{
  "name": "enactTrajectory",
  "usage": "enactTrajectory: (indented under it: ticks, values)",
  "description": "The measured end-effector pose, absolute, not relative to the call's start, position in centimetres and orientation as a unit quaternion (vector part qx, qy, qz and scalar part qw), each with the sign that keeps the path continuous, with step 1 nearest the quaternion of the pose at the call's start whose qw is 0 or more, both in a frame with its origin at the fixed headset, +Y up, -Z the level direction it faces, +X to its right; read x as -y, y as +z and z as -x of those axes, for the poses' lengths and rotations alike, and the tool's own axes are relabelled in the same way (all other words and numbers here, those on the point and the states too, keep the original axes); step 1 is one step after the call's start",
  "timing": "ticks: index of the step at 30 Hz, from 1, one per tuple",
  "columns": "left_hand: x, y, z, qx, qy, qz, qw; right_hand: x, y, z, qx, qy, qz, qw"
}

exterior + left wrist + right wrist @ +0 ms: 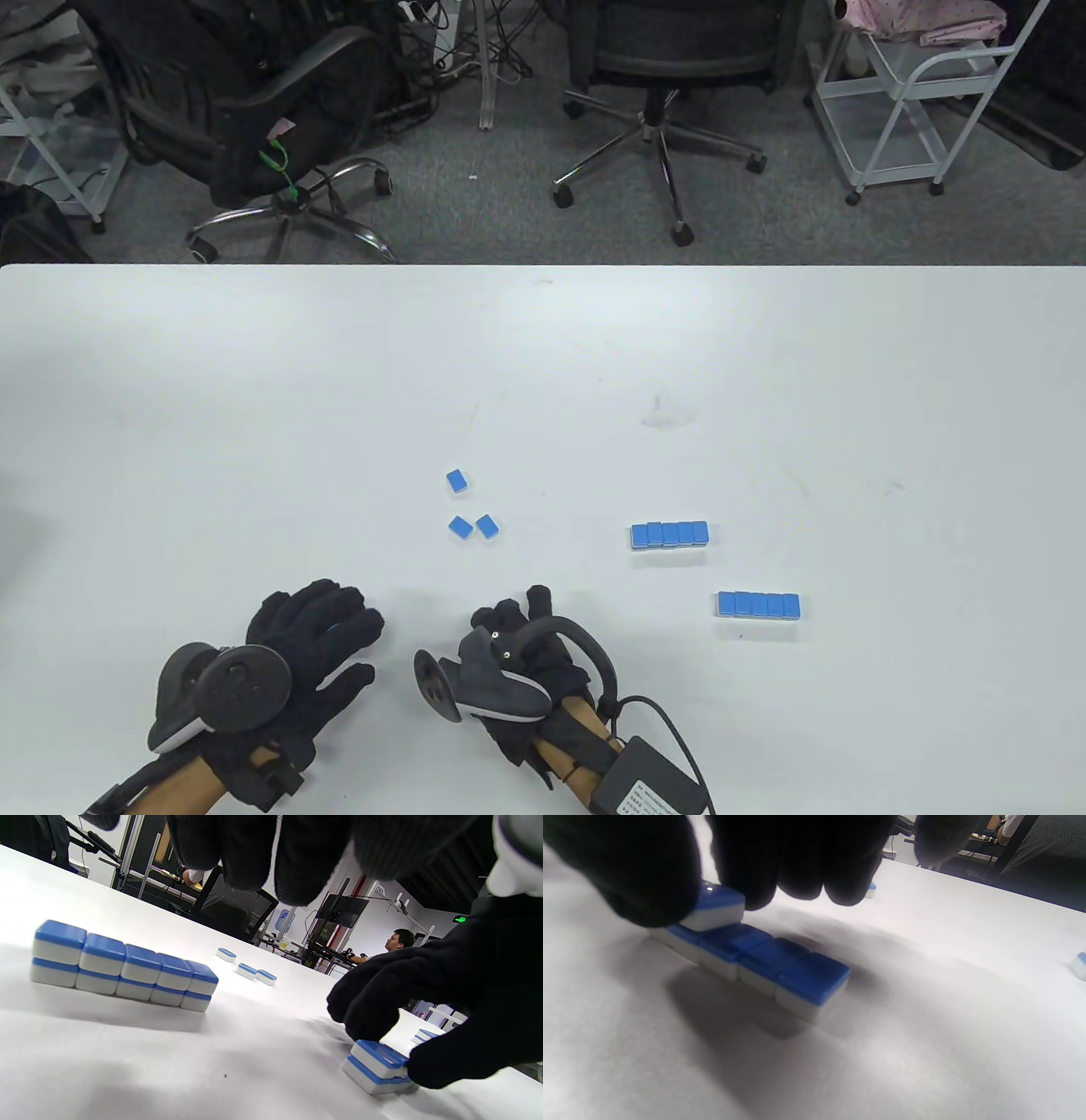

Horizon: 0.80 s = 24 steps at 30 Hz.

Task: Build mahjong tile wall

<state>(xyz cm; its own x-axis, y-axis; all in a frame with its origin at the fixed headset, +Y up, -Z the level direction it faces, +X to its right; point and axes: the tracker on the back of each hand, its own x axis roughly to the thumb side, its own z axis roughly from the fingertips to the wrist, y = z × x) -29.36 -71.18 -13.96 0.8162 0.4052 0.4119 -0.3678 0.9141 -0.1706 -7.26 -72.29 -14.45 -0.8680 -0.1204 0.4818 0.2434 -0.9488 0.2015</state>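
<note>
A white table (254, 382) carries two finished two-layer walls of blue-backed tiles at right: one (669, 535) farther, one (758, 604) nearer. Three loose tiles (473, 526) lie left of them, near mid-table. The left hand (314, 632) rests at the near edge, fingers (258, 853) loosely spread, holding nothing. Just right of it, the right hand (517, 628) pinches a tile (715, 906) over a low row (772, 969), its fingers (797, 861) narrow around it.
</note>
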Motion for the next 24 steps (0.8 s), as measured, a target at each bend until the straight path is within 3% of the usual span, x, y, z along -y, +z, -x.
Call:
enactTrajectory:
  ticks: [7,11,14,17,22,24]
  values:
    - [71.2,-13.9,29.4,0.226,0.202,0.042,0.952,71.6,-14.6,6.8,0.14,-0.957,0.237,0.094]
    - [71.2,-13.8,29.3,0.227,0.202,0.042,0.952,70.3,-15.7,4.8,0.125,-0.97,0.205,0.029]
    - [71.1,-13.8,29.3,0.227,0.202,0.04,0.952,70.6,-17.5,2.6,0.114,-0.984,0.139,-0.003]
    - [71.1,-13.9,29.3,0.226,0.202,0.04,0.952,71.7,-19.4,1.6,0.146,-0.986,0.084,0.0]
    - [71.2,-13.7,29.3,0.228,0.201,0.041,0.952,72.8,-23.3,3.2,0.141,-0.988,0.066,0.014]
    - [71.1,-13.6,29.3,0.229,0.201,0.04,0.952,73.8,-25.2,4.5,0.17,-0.984,0.036,0.03]
